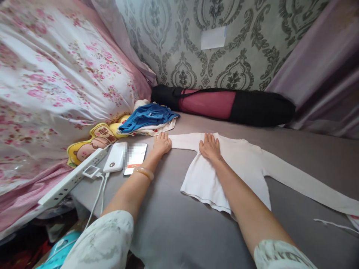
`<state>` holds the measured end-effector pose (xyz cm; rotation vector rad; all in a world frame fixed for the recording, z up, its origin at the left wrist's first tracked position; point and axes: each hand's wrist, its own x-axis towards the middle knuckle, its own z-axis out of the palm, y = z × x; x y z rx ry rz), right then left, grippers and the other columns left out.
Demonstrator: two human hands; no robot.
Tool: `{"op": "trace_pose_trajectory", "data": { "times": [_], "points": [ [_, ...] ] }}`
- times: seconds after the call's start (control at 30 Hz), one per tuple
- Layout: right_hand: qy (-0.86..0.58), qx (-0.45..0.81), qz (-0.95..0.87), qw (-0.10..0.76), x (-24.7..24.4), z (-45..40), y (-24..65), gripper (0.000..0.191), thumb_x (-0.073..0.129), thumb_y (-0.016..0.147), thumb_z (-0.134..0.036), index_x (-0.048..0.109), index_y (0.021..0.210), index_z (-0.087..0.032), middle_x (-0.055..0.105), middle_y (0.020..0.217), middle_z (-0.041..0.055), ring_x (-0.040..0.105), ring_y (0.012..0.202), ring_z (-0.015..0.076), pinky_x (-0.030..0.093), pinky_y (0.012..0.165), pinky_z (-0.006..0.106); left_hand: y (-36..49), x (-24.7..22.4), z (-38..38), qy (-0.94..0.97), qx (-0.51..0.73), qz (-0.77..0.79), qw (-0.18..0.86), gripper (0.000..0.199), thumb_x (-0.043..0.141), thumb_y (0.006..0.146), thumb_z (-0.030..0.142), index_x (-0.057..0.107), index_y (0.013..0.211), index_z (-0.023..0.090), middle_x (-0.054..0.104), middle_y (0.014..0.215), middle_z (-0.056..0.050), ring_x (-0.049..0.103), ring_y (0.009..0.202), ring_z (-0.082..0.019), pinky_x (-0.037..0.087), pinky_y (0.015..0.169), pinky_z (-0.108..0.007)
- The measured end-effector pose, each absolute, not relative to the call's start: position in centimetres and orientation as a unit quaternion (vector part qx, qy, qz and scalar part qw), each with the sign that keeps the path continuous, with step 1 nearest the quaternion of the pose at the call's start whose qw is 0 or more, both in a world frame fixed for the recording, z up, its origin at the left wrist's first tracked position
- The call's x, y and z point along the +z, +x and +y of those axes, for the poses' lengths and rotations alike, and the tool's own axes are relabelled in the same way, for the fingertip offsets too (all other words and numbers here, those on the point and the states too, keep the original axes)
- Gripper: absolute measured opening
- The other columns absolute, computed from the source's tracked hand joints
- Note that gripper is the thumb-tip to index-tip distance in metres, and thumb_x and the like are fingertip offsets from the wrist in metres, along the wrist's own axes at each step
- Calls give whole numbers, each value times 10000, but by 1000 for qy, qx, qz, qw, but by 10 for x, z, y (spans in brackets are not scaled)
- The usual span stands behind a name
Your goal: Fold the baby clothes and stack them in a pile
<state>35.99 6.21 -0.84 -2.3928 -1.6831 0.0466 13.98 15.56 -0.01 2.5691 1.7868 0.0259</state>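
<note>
A white long-sleeved shirt (241, 164) lies spread on the grey bed sheet (168, 209), both sleeves stretched out sideways. My left hand (162, 143) rests flat on the cuff end of its left-lying sleeve, fingers extended. On the shirt's shoulder area, near where that sleeve joins the body, my right hand (210, 147) is laid flat with fingers stretched out. Neither hand grips the cloth. The other sleeve (303, 177) reaches toward the right edge of the view. My right forearm covers part of the shirt's body and hem.
Left of my hand are a phone (136, 158), a white power bank (115, 157) and a power strip (73, 177) with cables. Folded clothes with a blue garment (150, 117) on top lie behind, beside yellow cushions (89, 145). A black and maroon long bag (207, 104) lies along the wall.
</note>
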Motion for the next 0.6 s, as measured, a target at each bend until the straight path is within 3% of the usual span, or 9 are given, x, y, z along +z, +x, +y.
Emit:
{"op": "trace_pose_trajectory", "data": {
  "times": [0.13,0.27,0.37,0.47,0.6],
  "points": [
    [-820,11,-560,114,-12,64,360,651,267,964,-367,280,1477,33,238,1565,201,178,1447,293,117,1170,426,137,-6,154,818,43,573,-23,559,210,960,257,365,1445,27,329,1534,-190,253,1442,-279,169,1167,-483],
    [-814,43,-566,126,-10,68,363,651,297,962,-376,291,1473,27,231,1567,205,149,1458,296,86,1180,440,141,-9,149,818,93,565,-46,536,233,962,262,416,1405,23,381,1501,-210,299,1418,-296,179,1155,-496],
    [-795,133,-564,181,0,66,374,643,342,961,-414,309,1483,-41,219,1581,166,140,1470,256,105,1190,423,140,-6,144,822,149,543,-87,515,241,966,260,442,1363,2,392,1483,-234,319,1396,-316,196,1142,-470],
    [-762,176,-540,311,12,50,397,546,382,957,-371,385,1456,-149,343,1543,108,321,1412,194,282,1142,346,139,-1,134,839,188,500,-103,452,276,951,213,476,1317,39,437,1433,-231,386,1335,-318,251,1098,-449],
    [-753,134,-478,432,21,-4,439,425,464,903,-242,530,1313,-151,600,1320,118,575,1190,176,435,1019,316,139,7,113,831,201,513,-78,366,397,920,280,549,1197,95,524,1310,-227,467,1217,-359,328,1000,-489]
  ]
}}
